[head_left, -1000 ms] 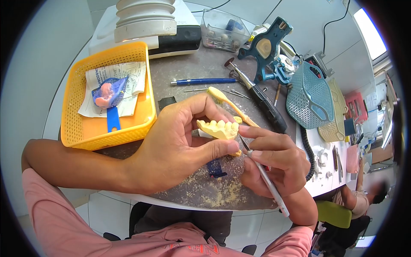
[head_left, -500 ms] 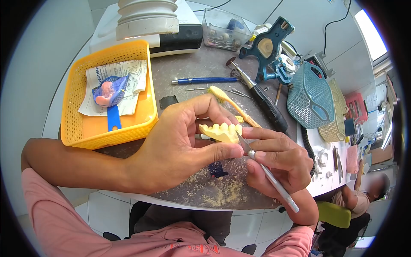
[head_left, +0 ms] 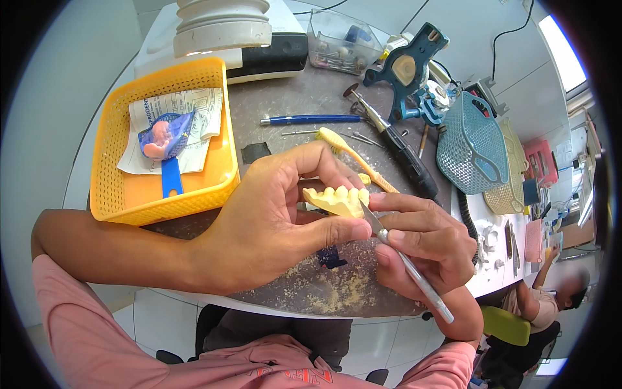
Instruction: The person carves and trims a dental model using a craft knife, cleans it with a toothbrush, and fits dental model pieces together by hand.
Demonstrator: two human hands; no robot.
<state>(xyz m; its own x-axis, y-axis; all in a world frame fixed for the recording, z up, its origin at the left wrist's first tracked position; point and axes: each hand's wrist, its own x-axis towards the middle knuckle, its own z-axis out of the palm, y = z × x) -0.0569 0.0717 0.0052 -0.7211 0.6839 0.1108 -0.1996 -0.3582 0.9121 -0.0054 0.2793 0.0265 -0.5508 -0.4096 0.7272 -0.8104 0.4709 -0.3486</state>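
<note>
Pinched between the thumb and fingers of my left hand (head_left: 278, 220) is a pale yellow dental cast (head_left: 335, 200), its row of teeth facing up. My right hand (head_left: 427, 243) grips a silver craft knife (head_left: 414, 275) like a pen, the handle slanting down to the right. The blade's tip meets the right end of the cast, just below the teeth. Fingers of both hands lie close together around the cast and hide part of its back and underside. Yellow shavings (head_left: 337, 292) are scattered on the dark bench mat below.
On the left, a yellow basket (head_left: 230, 168) holds papers and a blue impression tray (head_left: 170, 139). Beyond my hands lie a blue pen (head_left: 311, 119), a brush (head_left: 350, 152) and a rotary handpiece (head_left: 405, 159). A teal articulator (head_left: 405, 68) and a blue basket (head_left: 470, 146) stand at right. Another person (head_left: 538, 298) sits far right.
Both hands, the cast and the knife stay almost in place, with only a slight shift to the right. The blade still touches the cast's right end.
</note>
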